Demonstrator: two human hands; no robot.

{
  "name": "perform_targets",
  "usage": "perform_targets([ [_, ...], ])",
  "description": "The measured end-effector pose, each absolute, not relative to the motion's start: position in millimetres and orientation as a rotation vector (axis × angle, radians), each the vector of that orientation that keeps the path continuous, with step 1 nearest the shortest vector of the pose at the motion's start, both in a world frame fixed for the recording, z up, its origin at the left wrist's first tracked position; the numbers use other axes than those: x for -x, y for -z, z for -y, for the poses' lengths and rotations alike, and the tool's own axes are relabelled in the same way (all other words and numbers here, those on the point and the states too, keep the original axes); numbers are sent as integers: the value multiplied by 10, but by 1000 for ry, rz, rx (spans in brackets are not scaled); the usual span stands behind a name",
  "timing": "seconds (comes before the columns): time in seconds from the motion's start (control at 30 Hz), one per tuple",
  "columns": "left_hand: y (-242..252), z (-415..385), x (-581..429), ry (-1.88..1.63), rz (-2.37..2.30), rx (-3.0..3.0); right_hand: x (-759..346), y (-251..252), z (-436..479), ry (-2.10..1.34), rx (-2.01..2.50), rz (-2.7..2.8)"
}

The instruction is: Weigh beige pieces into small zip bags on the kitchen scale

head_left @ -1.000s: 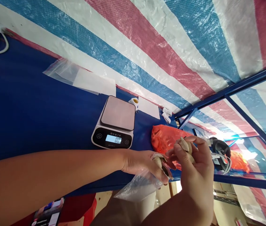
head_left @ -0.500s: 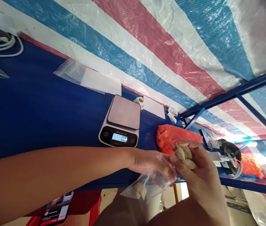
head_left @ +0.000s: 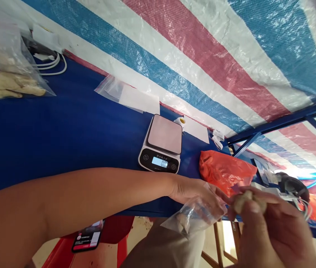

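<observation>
My left hand (head_left: 199,195) reaches across the blue table's front edge and grips the mouth of a small clear plastic bag (head_left: 191,217) that hangs below it with a few pale pieces inside. My right hand (head_left: 269,227), blurred by motion, is closed around some pale beige dried pieces (head_left: 244,201) right beside the bag's opening. An orange plastic bag (head_left: 226,169) lies on the table just behind both hands. A digital kitchen scale (head_left: 162,149) with a lit display and a bare platform stands a little farther back.
A clear bag of beige pieces (head_left: 5,80) lies at the far left with white cables (head_left: 53,65) behind it. Flat clear bags and paper (head_left: 131,95) lie along the striped tarp wall (head_left: 202,48). A phone (head_left: 88,238) rests on a red stool below the table.
The view has swung left, bringing the filled bag at far left into sight. Pieces have dropped into the small bag. My right hand has moved lower and right, still holding pieces.
</observation>
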State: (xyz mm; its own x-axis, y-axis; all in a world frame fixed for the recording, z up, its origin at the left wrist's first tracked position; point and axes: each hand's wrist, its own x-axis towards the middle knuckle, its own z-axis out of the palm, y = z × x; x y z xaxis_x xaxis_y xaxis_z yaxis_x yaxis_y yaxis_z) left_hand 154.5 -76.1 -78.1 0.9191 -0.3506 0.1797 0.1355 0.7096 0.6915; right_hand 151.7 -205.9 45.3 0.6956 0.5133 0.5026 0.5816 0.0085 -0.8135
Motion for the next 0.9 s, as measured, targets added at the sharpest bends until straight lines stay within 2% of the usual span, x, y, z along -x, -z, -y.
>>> perform_targets([
  [0.07,890,804,-1645,296,464,-775,-1569,-466,2008,213,1598,792],
  [0.17,989,856,-1718,238,644,-807,-1692,-471,2002,215,1610,750],
  [0.37,722,732,-1444,312,504,-766,-1825,-414,2112,34,1931,872],
  [0.5,571,678,-1321,329,403,-702,-1777,-477,2198,-15,1879,842],
  [0.63,551,703,-1301,304,336,-662,-1837,-500,2294,-221,2020,1159],
  [0.77,550,725,-1304,313,352,-726,-2023,-443,2310,-296,2029,1499],
  [0.9,572,729,-1340,262,395,-757,-2108,-443,2336,-306,2087,1596],
])
